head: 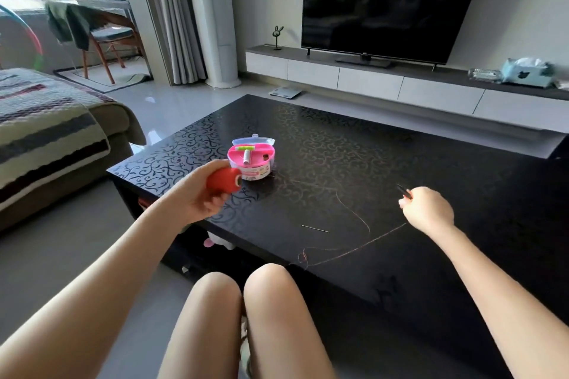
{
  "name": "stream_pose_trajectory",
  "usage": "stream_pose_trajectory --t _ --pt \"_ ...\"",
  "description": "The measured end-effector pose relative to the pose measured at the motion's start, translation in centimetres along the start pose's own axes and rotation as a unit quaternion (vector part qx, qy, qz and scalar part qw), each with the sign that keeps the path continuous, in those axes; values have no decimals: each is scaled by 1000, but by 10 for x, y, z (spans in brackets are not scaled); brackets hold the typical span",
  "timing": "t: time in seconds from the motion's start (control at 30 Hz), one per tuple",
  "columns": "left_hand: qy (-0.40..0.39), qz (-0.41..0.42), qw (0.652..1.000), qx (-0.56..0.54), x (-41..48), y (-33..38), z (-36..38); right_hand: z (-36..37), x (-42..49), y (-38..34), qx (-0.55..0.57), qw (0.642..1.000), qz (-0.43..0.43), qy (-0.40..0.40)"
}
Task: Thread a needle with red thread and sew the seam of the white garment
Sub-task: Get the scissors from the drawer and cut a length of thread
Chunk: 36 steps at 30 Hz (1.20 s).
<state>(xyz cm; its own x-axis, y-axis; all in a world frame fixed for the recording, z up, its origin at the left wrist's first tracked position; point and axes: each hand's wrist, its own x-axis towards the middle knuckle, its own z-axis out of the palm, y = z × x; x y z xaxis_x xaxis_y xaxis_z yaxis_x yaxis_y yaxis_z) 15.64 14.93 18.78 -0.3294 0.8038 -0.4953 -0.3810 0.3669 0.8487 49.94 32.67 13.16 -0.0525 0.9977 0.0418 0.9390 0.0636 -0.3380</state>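
red spool [223,184] gripped in curled fingers of left hand [197,195]; right hand [428,208] pinches small dark tool [404,191]; needle [314,228] on table [385,144].

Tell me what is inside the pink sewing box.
A white thread spool, a green bar and a small dark piece show in the pink sewing box; its walls hide anything lower.

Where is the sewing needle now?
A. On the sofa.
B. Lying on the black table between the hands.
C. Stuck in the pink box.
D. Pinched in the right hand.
B: the needle lies on the black table, apart from the left hand, which holds the red spool, and the right hand, which pinches a thin dark tool.
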Motion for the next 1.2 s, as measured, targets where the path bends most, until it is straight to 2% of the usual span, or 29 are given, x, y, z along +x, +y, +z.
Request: stream_pose_trajectory --t 0.07,0.1,0.23,0.3,0.37,0.47,0.5,0.53,0.57,0.6,0.63,0.67,0.77,0.93,1.1,1.2 --pt "97 36 976 189 5 4 1 4 1 7 -26 998 48 0" --pt "128 55 959 248 8 6 -2 7 2 12 -40 997 64 -3" --pt "130 82 938 312 21 13 -17 19 10 18 -67 993 90 -36" --pt "116 90 947 286 28 13 -20 23 15 9 -86 992 81 -37" --pt "94 84 973 192 33 13 -19 21 15 -5 -78 995 61 33" --pt "35 50 997 51 39 14 -19 14 3 -38 54 980 -13 190" --pt "11 36 999 16 40 14 -19 11 -4 -52 124 973 -25 195" --pt "-14 23 1000 -12 40 14 -19 7 -14 -68 221 961 -30 165" --pt "-38 12 999 -37 40 14 -18 3 -27 -86 336 937 -23 92" --pt "-57 2 997 -61 40 13 -17 1 -42 -103 442 897 -10 -4" --pt "-72 -9 994 -84 41 13 -16 1 -58 -118 505 859 -4 -85" --pt "-84 -16 991 -104 40 13 -15 2 -72 -131 517 845 -22 -136" --pt "-108 -20 985 -133 37 13 -10 10 -96 -162 504 838 -96 -185" --pt "-157 -18 981 -115 30 11 -8 15 -97 -196 548 777 -119 -286" --pt "-183 -25 977 -102 30 1 -9 23 -96 -201 542 783 -122 -278" --pt "-174 -39 974 -137 28 -3 -7 18 -95 -195 548 778 -130 -279"
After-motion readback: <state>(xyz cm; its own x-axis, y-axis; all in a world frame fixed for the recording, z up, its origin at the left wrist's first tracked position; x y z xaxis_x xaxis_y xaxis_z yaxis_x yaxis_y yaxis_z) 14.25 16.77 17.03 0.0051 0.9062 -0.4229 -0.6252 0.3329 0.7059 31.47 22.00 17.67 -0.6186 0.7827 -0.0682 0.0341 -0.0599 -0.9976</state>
